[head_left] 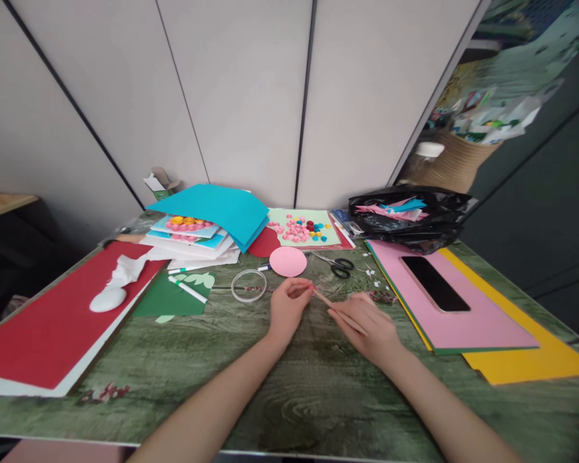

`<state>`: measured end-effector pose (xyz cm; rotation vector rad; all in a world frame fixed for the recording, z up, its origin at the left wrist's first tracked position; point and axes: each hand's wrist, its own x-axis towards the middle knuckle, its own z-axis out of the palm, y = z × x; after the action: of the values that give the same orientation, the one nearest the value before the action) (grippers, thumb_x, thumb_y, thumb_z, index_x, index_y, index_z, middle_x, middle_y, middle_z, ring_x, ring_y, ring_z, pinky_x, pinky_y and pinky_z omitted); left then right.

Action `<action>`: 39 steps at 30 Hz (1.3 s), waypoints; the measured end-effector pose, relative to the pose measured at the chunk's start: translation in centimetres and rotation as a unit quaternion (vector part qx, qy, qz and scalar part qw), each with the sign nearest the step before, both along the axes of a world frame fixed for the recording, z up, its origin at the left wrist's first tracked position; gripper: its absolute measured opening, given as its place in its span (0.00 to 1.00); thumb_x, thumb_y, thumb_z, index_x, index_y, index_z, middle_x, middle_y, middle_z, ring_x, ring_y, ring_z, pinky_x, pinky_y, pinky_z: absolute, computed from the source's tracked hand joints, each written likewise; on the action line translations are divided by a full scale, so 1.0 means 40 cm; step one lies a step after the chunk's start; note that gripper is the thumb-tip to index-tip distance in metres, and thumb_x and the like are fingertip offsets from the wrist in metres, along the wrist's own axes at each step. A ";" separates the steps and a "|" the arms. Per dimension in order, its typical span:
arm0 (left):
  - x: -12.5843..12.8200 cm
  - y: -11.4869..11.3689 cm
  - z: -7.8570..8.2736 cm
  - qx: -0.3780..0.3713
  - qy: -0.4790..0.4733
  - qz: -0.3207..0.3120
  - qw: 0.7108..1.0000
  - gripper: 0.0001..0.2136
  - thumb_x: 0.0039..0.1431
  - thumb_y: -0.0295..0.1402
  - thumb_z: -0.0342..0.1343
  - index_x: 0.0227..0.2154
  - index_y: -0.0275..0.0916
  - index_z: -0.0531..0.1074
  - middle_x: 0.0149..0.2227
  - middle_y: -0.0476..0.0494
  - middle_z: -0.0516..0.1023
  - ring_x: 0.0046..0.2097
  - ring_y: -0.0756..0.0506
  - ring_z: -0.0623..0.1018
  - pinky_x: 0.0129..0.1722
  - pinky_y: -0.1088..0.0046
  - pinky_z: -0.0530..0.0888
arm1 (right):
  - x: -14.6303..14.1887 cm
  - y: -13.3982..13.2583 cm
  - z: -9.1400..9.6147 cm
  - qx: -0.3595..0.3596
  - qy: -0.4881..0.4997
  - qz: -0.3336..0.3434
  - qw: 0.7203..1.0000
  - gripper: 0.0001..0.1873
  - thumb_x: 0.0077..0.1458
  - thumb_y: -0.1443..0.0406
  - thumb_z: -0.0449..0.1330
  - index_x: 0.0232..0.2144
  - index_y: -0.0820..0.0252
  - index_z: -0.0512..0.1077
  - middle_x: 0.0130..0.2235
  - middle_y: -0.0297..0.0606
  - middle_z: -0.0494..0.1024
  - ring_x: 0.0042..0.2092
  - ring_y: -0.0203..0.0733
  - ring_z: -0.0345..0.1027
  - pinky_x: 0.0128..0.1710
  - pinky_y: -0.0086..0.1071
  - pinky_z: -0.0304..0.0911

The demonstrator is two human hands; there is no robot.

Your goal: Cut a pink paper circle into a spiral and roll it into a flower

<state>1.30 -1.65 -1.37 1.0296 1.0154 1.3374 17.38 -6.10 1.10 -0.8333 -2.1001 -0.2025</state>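
In the middle of the table my right hand (367,325) is closed round a thin light-coloured stick (324,298), which points up and left. My left hand (289,305) pinches at the stick's far tip, where a tiny pinkish-red bit shows; its kind is too small to make out. Just beyond my hands lies a pink paper disc (288,262). Left of it is a roll of clear tape (249,285), lying flat. Black-handled scissors (341,267) rest to the right of the disc. Behind, pink, yellow, blue and red rolled paper pieces (296,230) lie on a pale green sheet.
At left are red sheets (77,321) with a white oval object (107,299), a green sheet (147,299) with a marker (188,290), and stacked blue card (212,206). On the right, a phone (435,283) lies on pink paper (482,328), near a black bag (410,235) of scraps.
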 end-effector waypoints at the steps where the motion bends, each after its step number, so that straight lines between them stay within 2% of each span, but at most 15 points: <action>1: 0.000 0.000 0.001 0.002 0.000 0.000 1.000 0.08 0.44 0.28 0.62 0.30 0.34 0.72 0.35 0.38 0.80 0.38 0.45 0.79 0.44 0.66 0.73 | 0.000 0.000 0.001 0.003 0.001 -0.001 1.000 0.11 0.51 0.75 0.58 0.38 0.60 0.67 0.29 0.36 0.75 0.30 0.37 0.67 0.35 0.35 0.63; 6: 0.001 -0.001 -0.001 0.007 -0.002 -0.002 1.000 0.08 0.44 0.29 0.61 0.30 0.35 0.73 0.35 0.39 0.80 0.38 0.45 0.79 0.44 0.66 0.73 | -0.001 -0.002 0.001 0.011 -0.011 -0.015 1.000 0.09 0.53 0.73 0.57 0.37 0.59 0.68 0.28 0.35 0.75 0.30 0.37 0.67 0.35 0.35 0.63; 19: 0.000 -0.003 0.001 0.026 0.003 -0.017 1.000 0.08 0.46 0.28 0.60 0.32 0.35 0.73 0.37 0.39 0.79 0.40 0.45 0.78 0.45 0.66 0.72 | -0.001 -0.002 -0.005 0.033 -0.001 -0.016 0.999 0.10 0.51 0.73 0.59 0.37 0.59 0.68 0.27 0.35 0.76 0.28 0.36 0.66 0.33 0.34 0.61; 26: -0.005 -0.002 0.007 0.049 0.064 0.004 0.997 0.07 0.46 0.28 0.60 0.31 0.35 0.74 0.38 0.38 0.79 0.41 0.44 0.78 0.45 0.67 0.70 | -0.001 0.001 -0.002 0.047 -0.001 -0.015 0.999 0.10 0.50 0.73 0.60 0.36 0.60 0.68 0.26 0.35 0.76 0.27 0.36 0.67 0.32 0.34 0.61; 32: 0.001 -0.003 0.005 0.021 -0.024 -0.025 0.999 0.08 0.46 0.29 0.61 0.31 0.36 0.73 0.39 0.38 0.80 0.42 0.44 0.78 0.47 0.64 0.70 | -0.001 0.000 -0.004 0.046 -0.003 -0.021 0.999 0.08 0.52 0.72 0.59 0.36 0.59 0.69 0.26 0.34 0.76 0.27 0.36 0.67 0.32 0.34 0.61; 39: 0.006 -0.007 -0.004 0.007 -0.071 -0.022 0.997 0.09 0.45 0.28 0.61 0.32 0.35 0.72 0.37 0.38 0.80 0.40 0.45 0.78 0.47 0.64 0.71 | 0.001 0.000 -0.001 0.064 -0.009 -0.019 0.998 0.09 0.49 0.73 0.62 0.34 0.59 0.68 0.25 0.33 0.75 0.26 0.35 0.66 0.31 0.34 0.60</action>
<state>1.54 -1.94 -1.53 0.9482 0.8735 1.3636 17.43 -6.08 1.07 -0.7973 -2.0653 -0.3621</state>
